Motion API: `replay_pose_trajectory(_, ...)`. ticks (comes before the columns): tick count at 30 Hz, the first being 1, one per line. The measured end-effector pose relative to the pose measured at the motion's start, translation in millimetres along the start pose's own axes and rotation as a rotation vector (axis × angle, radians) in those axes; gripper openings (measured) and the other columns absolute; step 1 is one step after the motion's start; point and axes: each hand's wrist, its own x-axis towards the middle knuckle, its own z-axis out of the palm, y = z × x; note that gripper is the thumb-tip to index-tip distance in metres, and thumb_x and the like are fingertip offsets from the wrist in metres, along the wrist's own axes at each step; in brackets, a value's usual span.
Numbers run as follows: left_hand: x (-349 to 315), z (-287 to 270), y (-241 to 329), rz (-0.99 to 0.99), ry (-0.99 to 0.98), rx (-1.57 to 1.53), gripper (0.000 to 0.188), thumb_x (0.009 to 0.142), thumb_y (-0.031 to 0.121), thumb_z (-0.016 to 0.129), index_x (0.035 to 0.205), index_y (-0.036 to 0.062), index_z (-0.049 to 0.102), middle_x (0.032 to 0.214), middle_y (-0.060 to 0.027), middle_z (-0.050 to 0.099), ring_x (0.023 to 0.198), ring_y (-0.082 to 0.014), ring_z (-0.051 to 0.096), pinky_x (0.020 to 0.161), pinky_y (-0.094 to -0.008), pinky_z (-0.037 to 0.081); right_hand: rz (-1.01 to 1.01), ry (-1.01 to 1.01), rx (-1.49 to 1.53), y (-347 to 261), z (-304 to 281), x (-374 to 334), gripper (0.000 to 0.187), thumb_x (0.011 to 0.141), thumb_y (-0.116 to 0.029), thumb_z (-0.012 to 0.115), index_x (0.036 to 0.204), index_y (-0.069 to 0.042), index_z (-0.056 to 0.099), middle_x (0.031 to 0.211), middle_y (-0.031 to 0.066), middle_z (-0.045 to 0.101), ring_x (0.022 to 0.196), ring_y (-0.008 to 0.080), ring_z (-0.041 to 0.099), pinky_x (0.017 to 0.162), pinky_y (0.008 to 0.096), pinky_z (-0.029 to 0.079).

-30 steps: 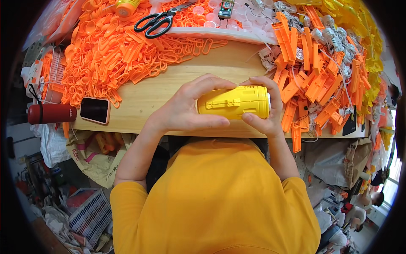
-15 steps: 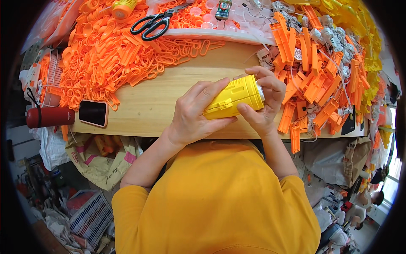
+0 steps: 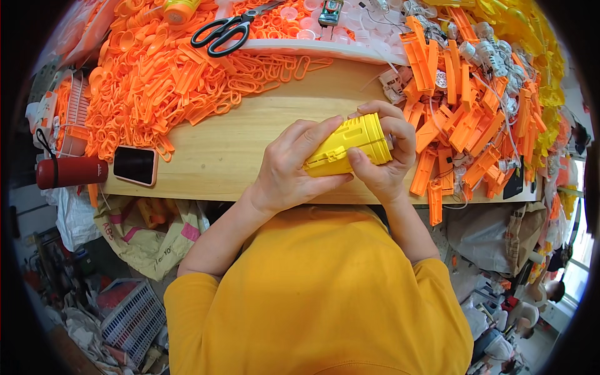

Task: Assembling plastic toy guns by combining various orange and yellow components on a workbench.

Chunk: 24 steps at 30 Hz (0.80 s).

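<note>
Above the table's near edge I hold a yellow cylindrical plastic casing [image 3: 345, 147], ribbed near its right end and tilted with that end slightly up. My left hand [image 3: 286, 164] is wrapped round its left end, the thumb on top and the fingers beneath. At the right end, my right hand [image 3: 389, 178] grips the rim with its thumb on the near side. Its other fingers curl over the far side and across the end opening. Something pale shows at that opening, mostly covered by those fingers.
Orange plastic clips and spoons [image 3: 181, 81] are heaped at left, orange strips with white wired parts [image 3: 469, 119] at right. Black-handled scissors [image 3: 231, 31] lie at the back beside a white tray [image 3: 312, 45]. A phone [image 3: 135, 165] and red flask [image 3: 72, 172] sit at left.
My right fingers have curled further in over the casing's open end, so less of the pale part shows. The casing and my left hand have hardly moved.
</note>
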Motion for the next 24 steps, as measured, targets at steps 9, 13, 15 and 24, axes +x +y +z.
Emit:
replay_pose_trajectory(9,4,1,-2,-0.017,0.006,-0.042,0.069,0.06,0.018,0.084,0.123,0.0054,0.058,0.092,-0.0132,0.061,0.081,-0.0271,0.063,0.071,-0.0346,0.052,-0.022,-0.044,-0.111,1,-3,6,0.056,0.07,-0.012,0.08,0.11,-0.007,0.04,0.109,0.0185,0.052,0.097,0.0228,0.055,0.083,0.0332,0.048)
replay_pose_trajectory(13,2,3,-4,-0.016,0.013,-0.079,0.07,0.061,0.018,0.084,0.124,0.0055,0.057,0.093,-0.0139,0.062,0.082,-0.0277,0.063,0.072,-0.0347,0.052,0.032,-0.023,-0.116,2,-2,1,0.062,0.068,-0.016,0.083,0.111,-0.008,0.038,0.108,0.0182,0.052,0.098,0.0229,0.054,0.081,0.0328,0.048)
replay_pose_trajectory(15,3,3,-4,-0.028,-0.005,-0.09,0.07,0.061,0.018,0.084,0.124,0.0057,0.057,0.094,-0.0139,0.062,0.083,-0.0281,0.063,0.072,-0.0349,0.052,0.049,0.051,-0.046,3,0,-1,0.071,0.061,-0.014,0.088,0.111,-0.007,0.038,0.108,0.0179,0.052,0.096,0.0211,0.055,0.079,0.0312,0.048)
replay_pose_trajectory(24,5,7,-7,0.019,0.114,0.071,0.07,0.061,0.022,0.083,0.124,0.0072,0.057,0.095,-0.0123,0.061,0.082,-0.0284,0.062,0.071,-0.036,0.052,0.185,-0.056,-0.083,-2,-7,7,0.074,0.074,-0.027,0.078,0.126,-0.005,0.031,0.121,0.0195,0.05,0.11,0.0265,0.055,0.093,0.0355,0.045)
